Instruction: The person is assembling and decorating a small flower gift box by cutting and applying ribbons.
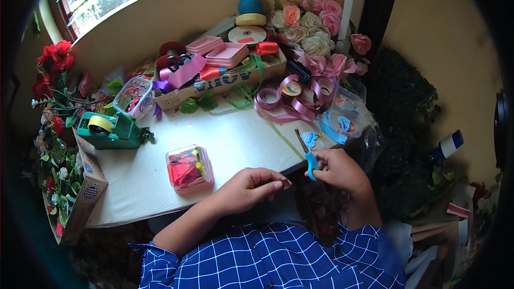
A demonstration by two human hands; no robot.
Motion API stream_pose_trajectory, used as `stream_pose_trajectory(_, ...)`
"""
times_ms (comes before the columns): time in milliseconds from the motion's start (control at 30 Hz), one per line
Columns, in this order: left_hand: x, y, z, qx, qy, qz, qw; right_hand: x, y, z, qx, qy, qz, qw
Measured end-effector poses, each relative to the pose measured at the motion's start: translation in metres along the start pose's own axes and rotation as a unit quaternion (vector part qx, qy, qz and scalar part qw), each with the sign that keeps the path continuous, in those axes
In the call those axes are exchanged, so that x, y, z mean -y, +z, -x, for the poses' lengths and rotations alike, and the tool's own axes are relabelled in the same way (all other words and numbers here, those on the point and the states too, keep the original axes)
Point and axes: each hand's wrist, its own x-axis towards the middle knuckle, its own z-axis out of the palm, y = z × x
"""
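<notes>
My right hand (341, 169) grips light-blue-handled scissors (311, 164) by the finger loops, with the blades pointing up and away over the table's front edge. My left hand (259, 186) hangs just off that edge, thumb and fingertips pinched together. Whether something thin is between those fingertips is not clear. A narrow olive-green ribbon (286, 139) runs across the tabletop towards the scissors. To the left of my hands sits a clear plastic box (189, 168) with a red fabric flower and small yellow blossoms inside. A blue heart-shaped tag (309, 139) lies beside the scissor blades.
A green tape dispenser (108, 130) stands at the left of the white table (152, 192). Along the back, a cardboard box (176, 98) holds ribbons and pink trays (227, 54). Mauve ribbon rolls (268, 98) and a clear container (347, 108) lie at right. Artificial flowers (311, 24) crowd the far corner.
</notes>
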Motion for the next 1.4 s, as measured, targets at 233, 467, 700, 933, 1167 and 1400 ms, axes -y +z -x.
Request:
stream_pose_trajectory(233, -0.019, -0.02, 0.107, 0.022, -0.012, 0.028, 0.999, 0.026, -0.011, -0.031, -0.051, -0.041, 0.145, 0.987)
stream_pose_trajectory(467, -0.002, -0.064, 0.188, -0.284, 0.183, 0.109, 0.935, 0.103, 0.005, -0.071, -0.06, -0.15, 0.314, 0.935)
stream_pose_trajectory(700, 0.045, -0.107, 0.18, -0.52, 0.151, 0.055, 0.839, 0.233, 0.094, -0.163, 0.053, -0.367, 0.115, 0.922)
stream_pose_trajectory(933, 0.059, -0.101, 0.173, -0.536, 0.211, -0.019, 0.817, 0.311, 0.183, -0.264, 0.086, -0.428, 0.133, 0.89)
stream_pose_trajectory(1167, 0.055, -0.104, 0.179, -0.53, 0.219, 0.037, 0.818, 0.334, 0.199, -0.287, 0.169, -0.298, 0.2, 0.918)
stream_pose_trajectory(1400, 0.056, -0.106, 0.179, -0.526, 0.214, 0.052, 0.822, 0.346, 0.187, -0.28, 0.164, -0.291, 0.169, 0.927)
